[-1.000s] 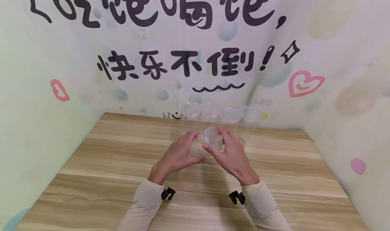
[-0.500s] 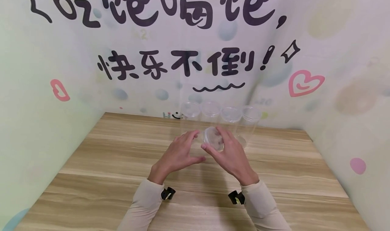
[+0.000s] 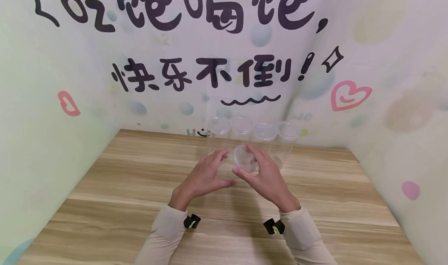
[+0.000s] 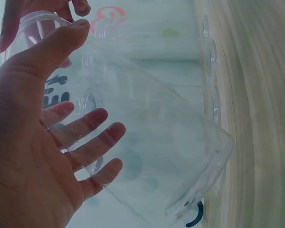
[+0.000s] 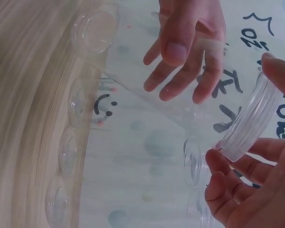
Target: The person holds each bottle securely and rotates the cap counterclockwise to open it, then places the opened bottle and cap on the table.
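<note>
A clear plastic jar (image 4: pixel 147 123) is held tilted above the table, its closed base toward the tabletop in the left wrist view. My left hand (image 3: pixel 203 175) curves round the jar's body, thumb on one side and fingers on the other. At the jar's upper end is a clear ribbed lid (image 5: pixel 251 118). My right hand (image 3: pixel 267 177) grips this lid by its rim between thumb and fingers. Whether the lid is tightly screwed on cannot be told. Transparency makes most of the jar's body hard to see in the head view.
Several similar clear lidded jars (image 3: pixel 265 131) stand upright in a row near the table's back edge, just beyond my hands. The wood-grain table (image 3: pixel 122 203) meets a printed cloth backdrop (image 3: pixel 157 105) behind and at both sides.
The right hand's thumb and fingers have shifted slightly round the lid, and dark marks seen through it now appear a little lower. The left hand and the jars behind stay nearly still.
</note>
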Available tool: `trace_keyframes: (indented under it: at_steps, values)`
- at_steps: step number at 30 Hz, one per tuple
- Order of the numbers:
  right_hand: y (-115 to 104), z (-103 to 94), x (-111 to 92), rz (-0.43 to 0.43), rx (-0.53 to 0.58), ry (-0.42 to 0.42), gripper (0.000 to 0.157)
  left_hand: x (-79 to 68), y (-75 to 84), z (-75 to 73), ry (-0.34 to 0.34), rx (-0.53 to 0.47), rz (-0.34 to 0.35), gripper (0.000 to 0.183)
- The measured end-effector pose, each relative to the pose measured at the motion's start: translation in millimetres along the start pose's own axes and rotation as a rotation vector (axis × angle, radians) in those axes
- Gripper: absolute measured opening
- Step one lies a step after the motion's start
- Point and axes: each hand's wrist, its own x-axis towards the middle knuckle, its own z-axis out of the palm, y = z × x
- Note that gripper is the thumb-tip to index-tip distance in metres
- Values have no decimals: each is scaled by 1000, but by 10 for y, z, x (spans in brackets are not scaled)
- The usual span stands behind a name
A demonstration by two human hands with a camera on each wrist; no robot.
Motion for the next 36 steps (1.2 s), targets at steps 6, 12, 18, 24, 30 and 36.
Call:
trace_keyframes:
  at_steps: [6, 12, 18, 24, 30, 36]
  values:
    - [10, -27, -4, -19, 46, -29, 79, 1, -2, -12, -9, -31, 2, 87]
    - [12, -34, -5, -33, 62, -40, 81, -5, -16, -12, -9, -41, 3, 88]
    - [13, -47, -4, -48, 78, -44, 82, 1, -28, -11, -16, -45, 9, 88]
    - [18, -55, -1, -49, 85, -51, 83, -3, -15, -17, -23, -63, -3, 87]
    - [16, -57, -3, -52, 96, -52, 85, -5, -9, -16, -23, -71, -27, 89]
    - [-13, -54, -6, 22, 85, -33, 84, 0, 0, -4, -15, -51, -40, 87]
